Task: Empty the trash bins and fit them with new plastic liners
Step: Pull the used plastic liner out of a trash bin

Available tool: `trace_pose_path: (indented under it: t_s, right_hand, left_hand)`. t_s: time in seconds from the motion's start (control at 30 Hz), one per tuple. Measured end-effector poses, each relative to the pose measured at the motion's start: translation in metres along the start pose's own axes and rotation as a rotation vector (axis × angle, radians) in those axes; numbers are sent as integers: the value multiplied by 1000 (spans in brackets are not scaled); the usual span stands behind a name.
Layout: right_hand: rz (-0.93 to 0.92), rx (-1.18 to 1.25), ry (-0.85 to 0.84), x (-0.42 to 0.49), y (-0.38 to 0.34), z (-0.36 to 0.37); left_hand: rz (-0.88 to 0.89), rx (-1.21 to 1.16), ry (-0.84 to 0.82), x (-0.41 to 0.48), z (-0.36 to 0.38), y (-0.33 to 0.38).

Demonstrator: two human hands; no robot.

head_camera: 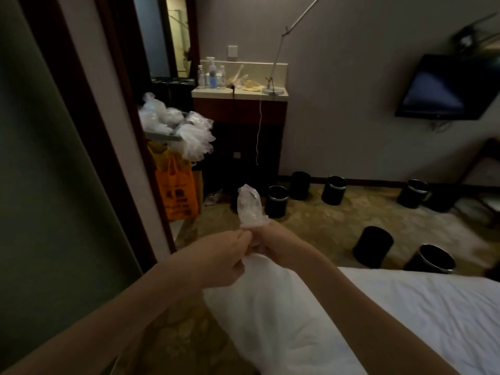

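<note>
Dim hotel room, black bins [276, 201] on the carpet [324, 226] from twelve to three o'clock. Dead centre, I see left hand [224, 255] and right hand [273, 244] pinching a crinkled, clear liner [250, 209], tuft upward.

A crumpled plastic liner [249, 207] is held in mid-air, its clear tip up and its white body hanging. Black round bins [276, 201] stand scattered on the floor [338, 220].

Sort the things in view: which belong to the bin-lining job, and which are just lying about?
Job: plastic bag, pinched by left hand and right hand; black bins; crumpled bags.
Lying about: orange bag; bottles; lamp; television; bed.
</note>
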State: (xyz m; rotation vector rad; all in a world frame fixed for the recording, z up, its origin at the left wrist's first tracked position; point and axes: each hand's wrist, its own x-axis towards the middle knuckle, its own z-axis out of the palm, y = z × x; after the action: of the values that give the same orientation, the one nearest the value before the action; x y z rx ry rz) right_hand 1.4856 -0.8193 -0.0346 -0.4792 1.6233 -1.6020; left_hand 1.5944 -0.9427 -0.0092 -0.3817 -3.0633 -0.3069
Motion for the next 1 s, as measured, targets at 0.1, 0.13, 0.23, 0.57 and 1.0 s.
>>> trace_pose_path:
  t_s: [0.1, 0.13, 0.23, 0.57, 1.0]
  right_hand:
    - [-45, 62, 95, 22, -5, -21]
    - [-55, 111, 125, 31, -5, -27]
    - [-58, 238, 156, 68, -10, -38]
    - [-46, 267, 225, 227, -45, -56]
    - [88, 271, 513, 415, -47, -136]
  left_hand:
    - [-16, -59, -73, 41, -5, -24]
    - [2, -48, -62, 52, -5, -33]
    - [120, 165, 46, 81, 3, -67]
    - [438, 832, -107, 174, -7, -204]
    - [59, 263, -354, 364, 11, -315]
